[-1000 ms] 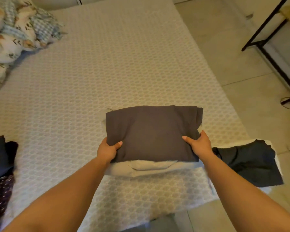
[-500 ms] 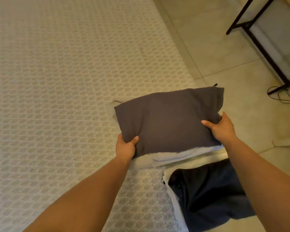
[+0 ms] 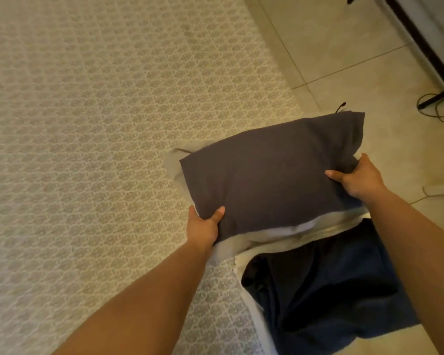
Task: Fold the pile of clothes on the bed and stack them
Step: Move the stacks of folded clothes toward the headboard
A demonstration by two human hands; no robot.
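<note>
A folded dark grey garment (image 3: 269, 172) lies on top of a folded pale cream one (image 3: 274, 233); I carry the two together, lifted and tilted over the bed's right edge. My left hand (image 3: 203, 228) grips the near left corner, thumb on top. My right hand (image 3: 356, 178) grips the right side, thumb on the grey cloth. Below them a folded dark navy garment (image 3: 326, 285) rests on a white piece at the bed's near right corner.
The bed (image 3: 92, 139) with its patterned cream cover stretches away to the left. Tiled floor (image 3: 349, 52) lies to the right, with a black metal frame (image 3: 426, 44) and a dark cable (image 3: 438, 108) at the far right.
Both hands have lifted the grey and cream stack off the bed and swung it right, towards the navy garment. My view has turned right and down; the pillows and left pile are out of sight.
</note>
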